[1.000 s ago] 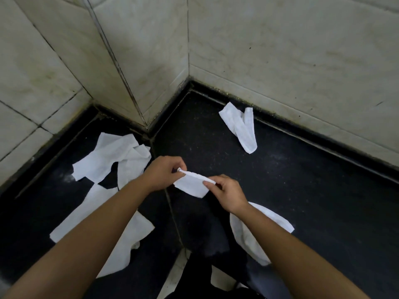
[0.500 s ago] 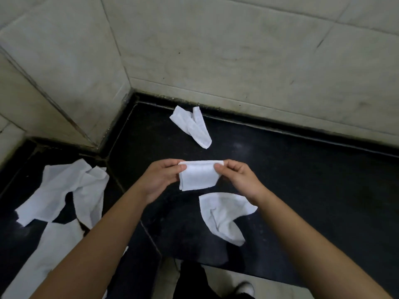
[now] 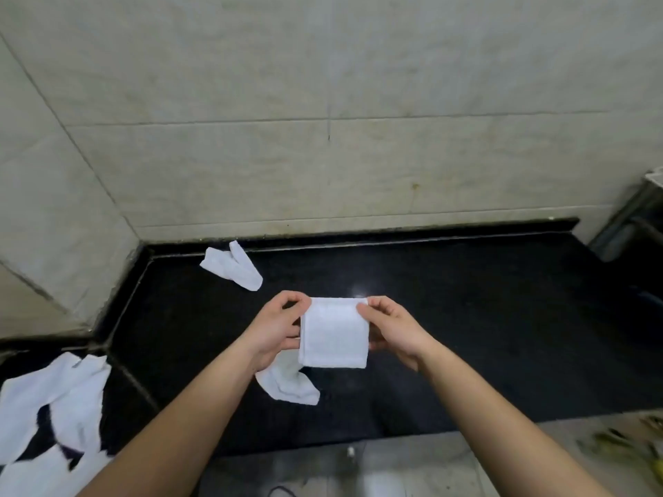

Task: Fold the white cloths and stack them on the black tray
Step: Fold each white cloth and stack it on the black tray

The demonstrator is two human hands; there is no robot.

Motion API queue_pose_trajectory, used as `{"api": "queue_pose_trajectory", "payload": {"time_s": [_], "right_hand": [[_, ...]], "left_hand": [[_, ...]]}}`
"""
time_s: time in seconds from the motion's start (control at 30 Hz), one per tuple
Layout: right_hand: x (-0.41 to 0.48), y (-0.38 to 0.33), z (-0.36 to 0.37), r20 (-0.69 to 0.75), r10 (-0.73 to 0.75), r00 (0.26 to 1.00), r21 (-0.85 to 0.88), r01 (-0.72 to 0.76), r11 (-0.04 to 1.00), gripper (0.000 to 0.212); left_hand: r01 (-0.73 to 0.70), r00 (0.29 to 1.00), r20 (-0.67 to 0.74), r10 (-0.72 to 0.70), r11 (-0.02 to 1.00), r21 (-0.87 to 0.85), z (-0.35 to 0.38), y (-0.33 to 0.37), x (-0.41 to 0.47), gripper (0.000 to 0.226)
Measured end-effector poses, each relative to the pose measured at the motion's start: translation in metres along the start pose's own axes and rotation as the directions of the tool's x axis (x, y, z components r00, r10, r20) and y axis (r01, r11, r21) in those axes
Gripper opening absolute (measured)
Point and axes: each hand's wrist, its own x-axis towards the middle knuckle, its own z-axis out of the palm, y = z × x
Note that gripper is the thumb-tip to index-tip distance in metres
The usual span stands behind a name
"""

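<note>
Left hand (image 3: 276, 328) and right hand (image 3: 393, 326) hold one folded white cloth (image 3: 335, 331) between them, above the black desk (image 3: 484, 317). On the left hand the fingers are curled round the cloth's left edge, with the fingertips pinched at its upper corner. The right hand pinches the upper right corner between thumb and forefinger, and its other fingers lie behind the right edge. The cloth hangs as a neat, upright rectangle, with its top edge level and its lower edge loose.

Just below the left wrist a crumpled white cloth (image 3: 287, 383) lies on the desk, partly hidden by the wrist and the folded cloth. Another loose cloth (image 3: 233, 267) lies near the back edge of the desk, close to the tiled wall (image 3: 323, 102) and well apart from the hands. At the far left a heap of unfolded white cloths (image 3: 53, 399) spreads over the dark surface, cut off by the frame edge. A metal frame (image 3: 638, 217) shows at the right edge, past the end of the desk; what it is cannot be told. Pale floor tiles (image 3: 394, 468) run along the bottom, between the forearms.
</note>
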Motion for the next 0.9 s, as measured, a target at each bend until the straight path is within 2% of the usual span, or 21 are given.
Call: {"api": "queue_pose_trajectory", "payload": {"time_s": [0.1,0.23,0.47,0.63,0.9], "right_hand": [[-0.059,0.01,-0.058,-0.019,0.006,1.0,0.066,-0.005,0.998,0.018],[-0.134,0.025,-0.134,-0.053,-0.025,0.998,0.065,0.029,0.997,0.043],[-0.255,0.041,-0.275,-0.306,-0.085,0.948,0.13,0.13,0.983,0.044],[-0.302,0.048,-0.361,-0.428,-0.121,0.896,0.144,0.2,0.969,0.043],[-0.328,0.06,-0.505,-0.554,-0.091,0.828,0.171,0.22,0.96,0.037]], "left_hand": [[-0.004,0.998,0.067,0.001,0.999,0.035,0.071,-0.002,-0.022,0.033],[-0.064,0.983,0.18,0.045,0.993,0.099,0.162,-0.006,-0.044,0.049],[-0.18,0.919,0.375,0.123,0.976,0.12,0.342,-0.006,-0.071,0.049],[-0.28,0.864,0.473,0.172,0.945,0.167,0.449,-0.005,-0.064,0.047],[-0.288,0.791,0.593,0.15,0.947,0.143,0.611,-0.009,-0.017,0.043]]}}
